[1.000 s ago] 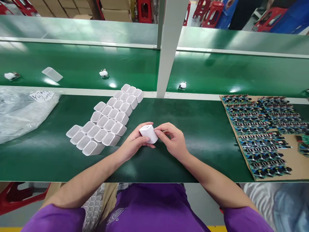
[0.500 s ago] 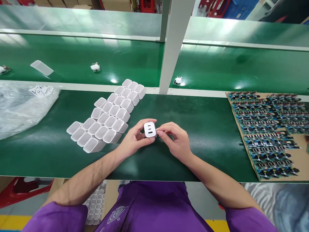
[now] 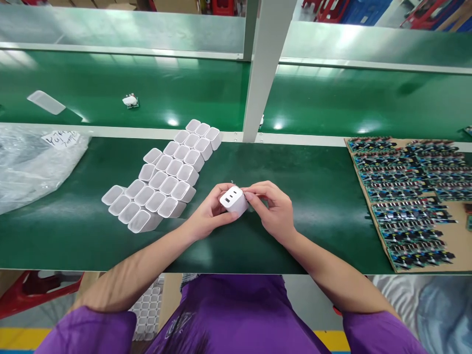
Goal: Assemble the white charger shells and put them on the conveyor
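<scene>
A white USB charger housing (image 3: 234, 200), its port face with two small slots and one larger slot turned up and to the left, sits between my hands above the green bench. My left hand (image 3: 211, 210) is closed round it, thumb on the near side and fingers on the far side. At its right end, the fingertips of my right hand (image 3: 272, 209) are pinched together against the back edge; what lies between them is too small to make out. Left of my hands, several white open-ended charger shells (image 3: 162, 179) stand in slanting rows.
A cardboard sheet (image 3: 455, 231) with rows of circuit boards lies at the right. A clear plastic bag (image 3: 33, 167) is at the left. Behind the bench, a green belt (image 3: 206, 88) carries a small board (image 3: 131, 101) and a translucent piece (image 3: 46, 102). A metal post (image 3: 267, 64) rises mid-bench.
The charger housing has turned, so its ports now face up-left and its side shows. My right hand has shifted slightly with it. Pieces on the belt have moved left.
</scene>
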{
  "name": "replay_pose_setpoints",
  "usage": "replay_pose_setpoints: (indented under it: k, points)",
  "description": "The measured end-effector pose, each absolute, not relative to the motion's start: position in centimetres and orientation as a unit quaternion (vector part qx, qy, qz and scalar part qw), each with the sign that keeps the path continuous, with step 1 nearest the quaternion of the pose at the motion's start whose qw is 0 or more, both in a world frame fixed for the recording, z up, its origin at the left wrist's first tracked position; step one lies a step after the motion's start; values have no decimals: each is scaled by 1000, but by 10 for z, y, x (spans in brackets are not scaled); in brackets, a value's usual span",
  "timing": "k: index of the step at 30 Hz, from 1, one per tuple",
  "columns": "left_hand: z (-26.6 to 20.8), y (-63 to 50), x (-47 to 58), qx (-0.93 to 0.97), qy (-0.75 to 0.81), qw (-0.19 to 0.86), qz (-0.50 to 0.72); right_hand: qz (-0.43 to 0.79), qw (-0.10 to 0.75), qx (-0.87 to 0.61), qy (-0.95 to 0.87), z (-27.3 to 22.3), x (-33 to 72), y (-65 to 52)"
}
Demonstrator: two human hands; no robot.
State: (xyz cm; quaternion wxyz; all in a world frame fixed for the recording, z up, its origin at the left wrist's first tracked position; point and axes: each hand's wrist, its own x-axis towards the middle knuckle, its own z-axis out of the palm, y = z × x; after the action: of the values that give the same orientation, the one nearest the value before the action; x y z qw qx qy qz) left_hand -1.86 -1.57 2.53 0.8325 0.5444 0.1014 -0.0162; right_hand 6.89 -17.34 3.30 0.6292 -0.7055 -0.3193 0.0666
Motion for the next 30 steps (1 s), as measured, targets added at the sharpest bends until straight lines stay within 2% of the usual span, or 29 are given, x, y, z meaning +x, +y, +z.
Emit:
replay_pose_setpoints:
  k: [13,20,27,30]
  points:
    - [21,-16,-19,591,33,806,-10,-121,555,-693,-444,31,70,-173]
    - [18,-17,-23,713,21,700,48,-141,535,-699,-454,30,71,-174]
    - [19,-12,-24,834,28,536,125,-159,511,-706,-463,18,63,-173]
    - [20,-9,-23,837,52,529,128,-143,488,-713,-483,16,63,-173]
